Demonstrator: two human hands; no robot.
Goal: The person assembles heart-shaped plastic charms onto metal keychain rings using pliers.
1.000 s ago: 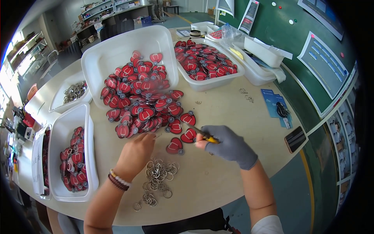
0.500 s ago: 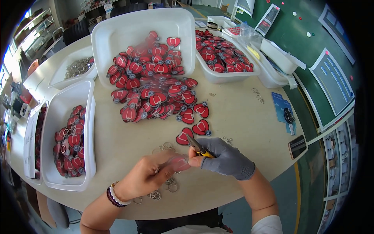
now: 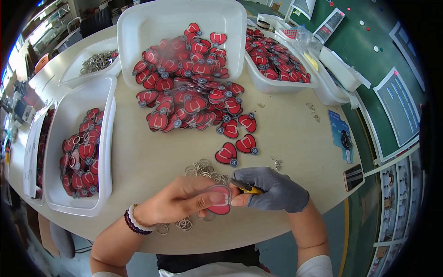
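My left hand (image 3: 182,199) pinches a red heart-shaped tag (image 3: 220,208) with a pale line design between thumb and fingers. Pliers with yellow-and-black handles (image 3: 249,188) are gripped in my right hand (image 3: 279,190), which wears a grey glove with bare fingertips. The right thumb and the pliers' jaws come up to the tag's right edge; whether the jaws bite on anything is hidden. Metal key rings (image 3: 203,168) lie just beyond my left hand, with more rings (image 3: 184,225) beneath it. Several loose heart tags (image 3: 226,153) lie past the pliers.
A large white bin (image 3: 180,16), tipped toward me, spills a heap of heart tags (image 3: 194,105). White bins of tags stand at left (image 3: 107,152) and back right (image 3: 281,87); another tray (image 3: 69,78) holds rings. A phone (image 3: 353,177) and a key (image 3: 345,140) lie at right.
The heart tag has turned its face upward and moved slightly right. The pliers, upright before, now lie lower and flatter beside it. The whole view has shifted a little.
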